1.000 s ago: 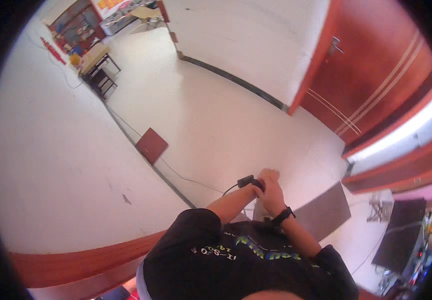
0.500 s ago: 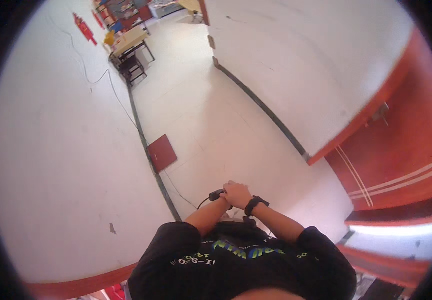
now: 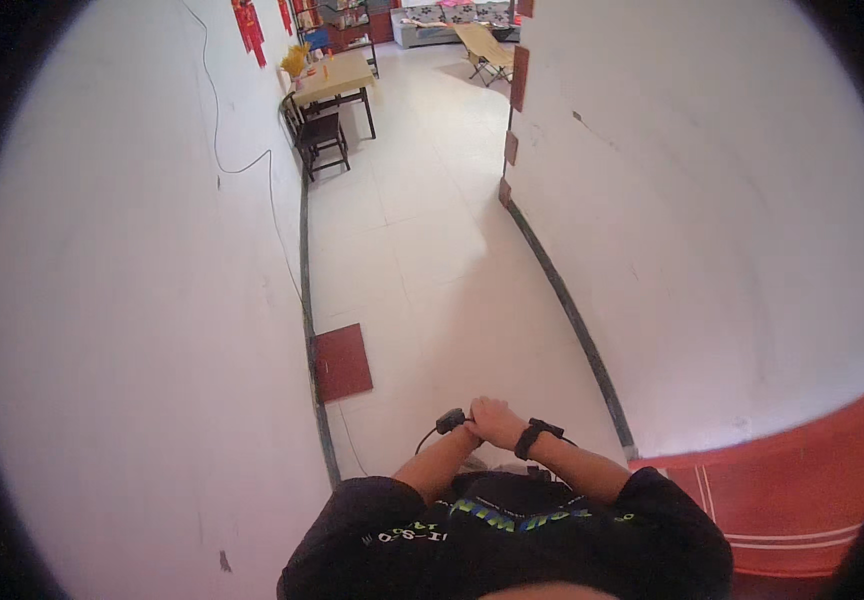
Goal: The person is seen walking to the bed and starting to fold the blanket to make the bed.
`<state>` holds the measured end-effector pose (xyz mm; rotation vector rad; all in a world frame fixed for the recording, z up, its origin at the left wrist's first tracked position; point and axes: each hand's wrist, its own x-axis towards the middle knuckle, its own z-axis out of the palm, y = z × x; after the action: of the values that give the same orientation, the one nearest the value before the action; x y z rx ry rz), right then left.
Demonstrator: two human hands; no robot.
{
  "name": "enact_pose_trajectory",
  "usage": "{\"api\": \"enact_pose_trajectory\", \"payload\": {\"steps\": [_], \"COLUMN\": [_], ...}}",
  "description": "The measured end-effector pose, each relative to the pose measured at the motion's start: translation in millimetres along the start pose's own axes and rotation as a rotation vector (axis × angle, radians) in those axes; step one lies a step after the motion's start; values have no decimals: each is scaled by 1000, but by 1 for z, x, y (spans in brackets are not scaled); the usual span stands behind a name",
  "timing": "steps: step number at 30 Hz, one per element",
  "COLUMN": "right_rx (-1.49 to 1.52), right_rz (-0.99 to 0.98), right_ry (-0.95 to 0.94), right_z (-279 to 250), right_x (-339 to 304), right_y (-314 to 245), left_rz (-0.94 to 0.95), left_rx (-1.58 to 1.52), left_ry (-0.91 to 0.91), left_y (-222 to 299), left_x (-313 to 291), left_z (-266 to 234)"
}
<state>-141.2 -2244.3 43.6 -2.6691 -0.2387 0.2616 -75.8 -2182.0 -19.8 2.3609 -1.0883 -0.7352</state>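
My two hands meet in front of my body, low in the view. My right hand (image 3: 498,424) lies over the left, its fingers curled around the left hand or wrist. Beneath it, my left hand (image 3: 473,430) is mostly covered, so its fingers cannot be made out. A small black box with a cable (image 3: 450,421) sits at my left wrist. Around my right wrist goes a black strap (image 3: 529,439) with a dark device on it. No separate object shows in either hand.
A dark red square board (image 3: 343,362) lies by the left wall, near a thin cable. Farther on stand a black chair (image 3: 320,133), a table (image 3: 337,78), a folding cot (image 3: 485,52) and a sofa (image 3: 422,32). A red wood panel (image 3: 782,490) is at the lower right.
The view has turned to the right and straightened along the corridor. More of the far room shows, and less of the red panel. My hands stay together.
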Motion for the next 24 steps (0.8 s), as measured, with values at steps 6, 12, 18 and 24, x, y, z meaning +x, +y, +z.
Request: {"api": "enact_pose_trajectory", "payload": {"steps": [6, 12, 18, 24], "right_rx": [-215, -247, -47, 267], "right_rz": [-134, -249, -211, -328], "right_ry": [88, 372, 262, 354], "right_z": [-57, -99, -165, -262], "right_x": [127, 275, 417, 527], "right_y": [43, 97, 143, 165], "left_rz": [-32, -106, -233, -321], "left_rx": [-51, -113, -224, -449], "left_ry": [26, 76, 196, 368], "left_y": [-53, -119, -192, -259], "left_x": [103, 215, 329, 430], "left_z": [-92, -177, -275, -390]}}
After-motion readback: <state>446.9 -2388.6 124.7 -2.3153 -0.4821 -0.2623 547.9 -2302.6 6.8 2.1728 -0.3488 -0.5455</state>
